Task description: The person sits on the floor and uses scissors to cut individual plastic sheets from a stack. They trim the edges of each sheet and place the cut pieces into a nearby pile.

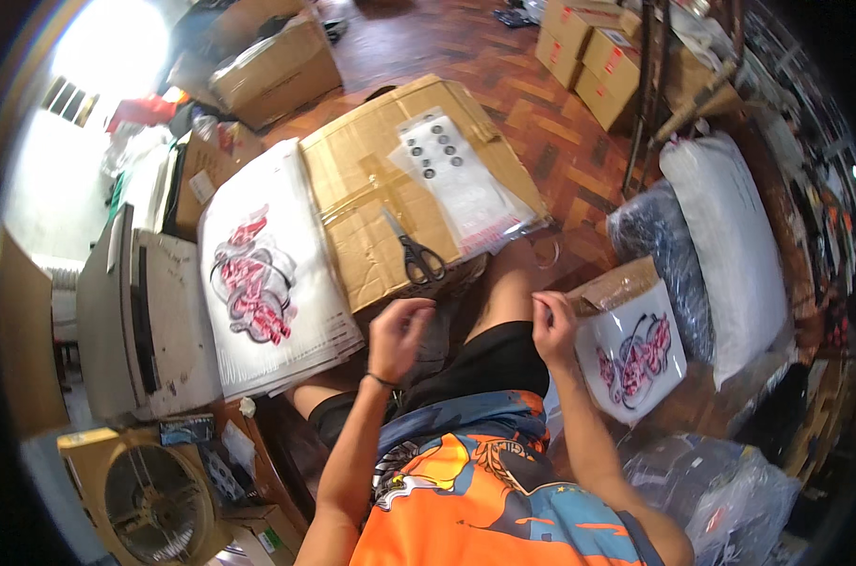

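My left hand (398,339) hovers over my lap, fingers curled in and nothing visible in them. Beside my right knee is my right hand (554,329), its fingertips drawn together; I see no object there. Black-handled scissors (421,260) lie on a flattened-looking cardboard box (357,247) before me, blades pointing away. Farther right on the box rests a stack of clear plastic bags (470,205) with dark round marks and red print. A stack of white printed sheets (258,191) with a red and grey design overlaps the box's left side.
At my right, a similar printed sheet (629,378) in glossy plastic lies on the floor. Behind it are a dark wrapped bundle (658,262) and a long white sack (725,247). Cartons (604,71) stand far right. A box fan (155,502) is at lower left.
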Motion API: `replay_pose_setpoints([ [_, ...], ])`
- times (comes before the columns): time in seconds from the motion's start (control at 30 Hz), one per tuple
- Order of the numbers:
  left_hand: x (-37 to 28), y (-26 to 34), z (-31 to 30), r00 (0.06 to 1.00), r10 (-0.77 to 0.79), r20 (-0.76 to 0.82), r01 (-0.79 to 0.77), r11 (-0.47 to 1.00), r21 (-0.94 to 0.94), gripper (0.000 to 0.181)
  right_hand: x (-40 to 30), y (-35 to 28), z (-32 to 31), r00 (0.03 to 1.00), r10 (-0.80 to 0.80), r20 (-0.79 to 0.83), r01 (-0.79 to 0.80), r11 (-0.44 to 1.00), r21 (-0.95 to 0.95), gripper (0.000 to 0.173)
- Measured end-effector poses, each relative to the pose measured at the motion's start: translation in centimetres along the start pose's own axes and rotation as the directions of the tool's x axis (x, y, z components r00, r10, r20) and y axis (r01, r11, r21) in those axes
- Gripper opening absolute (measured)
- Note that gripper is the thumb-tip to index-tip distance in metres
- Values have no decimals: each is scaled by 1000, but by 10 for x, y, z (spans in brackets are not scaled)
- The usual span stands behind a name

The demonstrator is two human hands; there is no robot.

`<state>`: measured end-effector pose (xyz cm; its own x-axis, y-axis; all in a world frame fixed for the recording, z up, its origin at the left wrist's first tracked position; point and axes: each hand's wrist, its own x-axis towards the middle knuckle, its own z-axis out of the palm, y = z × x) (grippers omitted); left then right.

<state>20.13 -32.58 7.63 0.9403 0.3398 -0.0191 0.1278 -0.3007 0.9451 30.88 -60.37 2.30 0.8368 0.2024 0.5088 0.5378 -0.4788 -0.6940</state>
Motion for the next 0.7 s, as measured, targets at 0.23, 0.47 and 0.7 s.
replay_pose_setpoints([
  [0.23, -58, -82, -138, 901, 73, -428, 262, 695, 670, 50, 119, -79, 115, 801, -348, 488, 350, 932, 91, 14],
  [0.47, -67, -66, -123, 902, -207, -380, 432, 451, 781, 117, 71, -124, 167, 755, -335, 564, 304, 940, 152, 25],
  [0.7, -53, -73, -119, 894, -169, -416, 444, 469, 763, 103, 69, -111, 168, 890, -184, 418, 235, 969, -73, 33],
])
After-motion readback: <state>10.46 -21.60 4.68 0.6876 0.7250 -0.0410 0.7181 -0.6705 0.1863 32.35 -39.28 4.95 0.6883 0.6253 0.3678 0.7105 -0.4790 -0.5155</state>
